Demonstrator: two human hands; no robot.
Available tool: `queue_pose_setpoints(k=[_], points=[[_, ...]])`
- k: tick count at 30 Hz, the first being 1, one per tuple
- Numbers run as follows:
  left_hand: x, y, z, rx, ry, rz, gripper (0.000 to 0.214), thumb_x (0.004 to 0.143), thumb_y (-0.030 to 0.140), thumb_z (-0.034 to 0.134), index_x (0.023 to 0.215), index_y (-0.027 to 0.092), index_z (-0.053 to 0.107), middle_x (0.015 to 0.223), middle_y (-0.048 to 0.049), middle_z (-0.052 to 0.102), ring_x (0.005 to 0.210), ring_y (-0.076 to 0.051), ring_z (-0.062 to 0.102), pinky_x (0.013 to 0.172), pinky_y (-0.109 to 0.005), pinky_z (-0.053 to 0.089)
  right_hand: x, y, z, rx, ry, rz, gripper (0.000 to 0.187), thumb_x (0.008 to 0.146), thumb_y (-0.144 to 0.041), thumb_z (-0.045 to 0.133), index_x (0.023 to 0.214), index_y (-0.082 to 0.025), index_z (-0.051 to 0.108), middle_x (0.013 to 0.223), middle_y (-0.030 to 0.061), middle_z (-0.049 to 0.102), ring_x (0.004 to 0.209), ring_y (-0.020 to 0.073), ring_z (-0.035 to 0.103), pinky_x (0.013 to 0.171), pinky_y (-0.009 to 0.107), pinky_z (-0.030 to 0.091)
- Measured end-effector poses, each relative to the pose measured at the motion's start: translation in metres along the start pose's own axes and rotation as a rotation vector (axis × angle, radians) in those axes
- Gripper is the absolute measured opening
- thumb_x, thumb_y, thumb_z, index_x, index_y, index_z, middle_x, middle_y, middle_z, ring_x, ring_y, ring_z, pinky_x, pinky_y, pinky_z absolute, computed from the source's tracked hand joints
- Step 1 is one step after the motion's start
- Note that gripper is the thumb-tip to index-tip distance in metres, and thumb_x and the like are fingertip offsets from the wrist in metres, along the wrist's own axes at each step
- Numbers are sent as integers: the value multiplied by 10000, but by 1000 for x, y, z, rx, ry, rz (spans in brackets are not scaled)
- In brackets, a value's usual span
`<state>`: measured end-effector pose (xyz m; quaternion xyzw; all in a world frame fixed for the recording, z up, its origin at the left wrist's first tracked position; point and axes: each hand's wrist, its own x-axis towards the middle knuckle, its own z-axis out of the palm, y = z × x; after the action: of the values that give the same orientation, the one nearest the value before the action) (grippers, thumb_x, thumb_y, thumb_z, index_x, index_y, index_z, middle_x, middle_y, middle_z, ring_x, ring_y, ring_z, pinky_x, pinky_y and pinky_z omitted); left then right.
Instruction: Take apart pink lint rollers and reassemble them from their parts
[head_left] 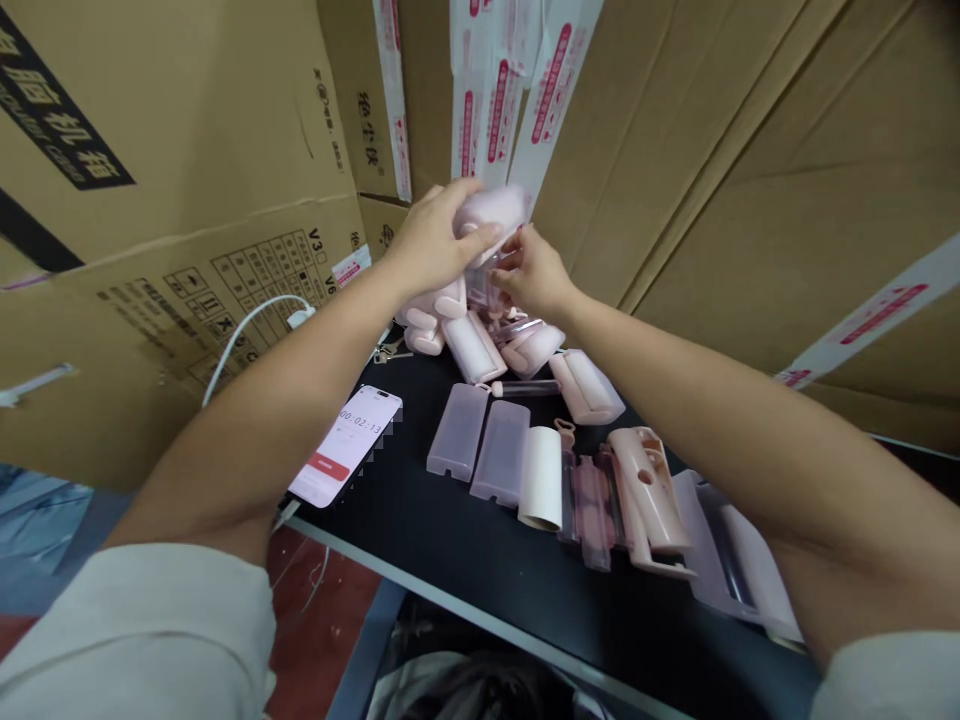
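At the back of the table, my left hand (439,240) is closed around a pale pink lint roller (495,208) with a translucent cover, held above a heap of similar ones. My right hand (536,270) is just beside and below it, fingers curled together near a translucent piece (484,285); what they grip is partly hidden. Under both hands lie several finished-looking pink rollers, among them one with a white roll (474,347) and another (586,387) to the right.
Nearer me are two translucent covers (457,430), a white paper roll (540,478), pink translucent strips (592,510), a pink housing (649,495) and a larger clear cover (731,550). A phone timer (349,445) and keys (390,352) lie left. Cardboard walls (712,180) enclose the table (465,560).
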<state>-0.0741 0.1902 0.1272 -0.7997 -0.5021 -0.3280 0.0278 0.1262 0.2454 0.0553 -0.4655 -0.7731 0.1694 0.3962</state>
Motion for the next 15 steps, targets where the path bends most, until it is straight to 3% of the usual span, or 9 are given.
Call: queue_pose_setpoints(k=[3,9,15], points=[[-2,-5,3,45,-31,-28,687,974,581,583,1595,302,493,1575,-49,628,1390,-258,601,1172,-457,486,-8,-4,4,-34,5,13,336,838,-200,723,1124,-272,561,981,23,786,934,274,759,880,464,641],[-14,-17,18,63,-64,-3,674,925,478,682,1549,252,565,1552,-124,601,1385,-318,620,1212,-469,481,-20,-6,8,-153,-97,-5,261,834,-160,732,1051,-253,621,1043,52,820,958,267,755,932,441,594],[-25,-18,27,64,-74,22,648,966,498,651,1554,235,578,1510,-136,590,1398,-313,612,1219,-452,476,-26,-2,-13,-162,-111,-46,223,811,-130,718,996,-237,658,1092,61,823,1057,280,759,984,434,576]])
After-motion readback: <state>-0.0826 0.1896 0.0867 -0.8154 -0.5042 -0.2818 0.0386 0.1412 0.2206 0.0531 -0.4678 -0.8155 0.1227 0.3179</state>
